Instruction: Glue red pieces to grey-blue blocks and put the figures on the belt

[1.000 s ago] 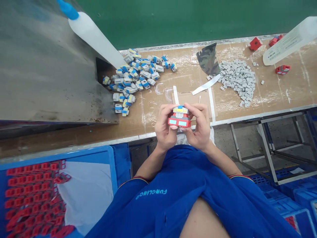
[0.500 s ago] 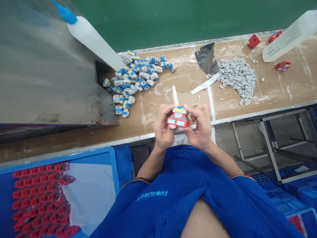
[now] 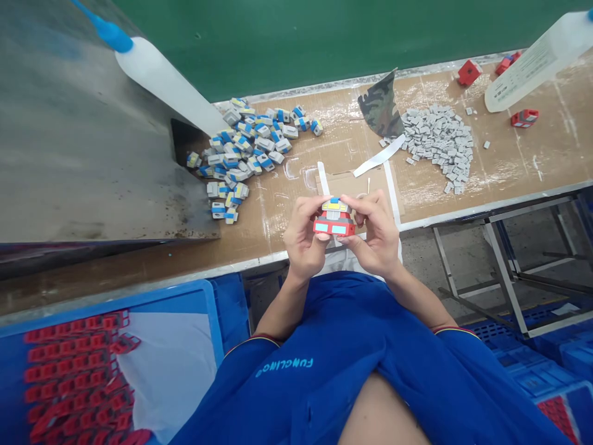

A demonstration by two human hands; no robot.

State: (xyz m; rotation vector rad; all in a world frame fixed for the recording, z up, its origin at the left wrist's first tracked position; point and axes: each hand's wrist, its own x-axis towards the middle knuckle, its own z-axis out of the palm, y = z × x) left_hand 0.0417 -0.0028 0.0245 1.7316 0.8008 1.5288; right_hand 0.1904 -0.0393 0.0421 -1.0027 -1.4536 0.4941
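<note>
Two hands on my feed: the left hand (image 3: 303, 238) and right hand (image 3: 374, 236), fingers half-curled, hold a small red, grey and yellow block figure (image 3: 334, 221) between them, pinched at its sides.

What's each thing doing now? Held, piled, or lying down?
Left bare hand, gripping the toy.
Right bare hand, gripping the toy.
Small red, grey and blue block toy, held up between both hands.
Blue-and-grey block pieces, loosely heaped.
Small grey block pieces, loosely piled.
White plastic bottle with blue nozzle, lying tilted.
Red pieces, lined up in rows.
</note>
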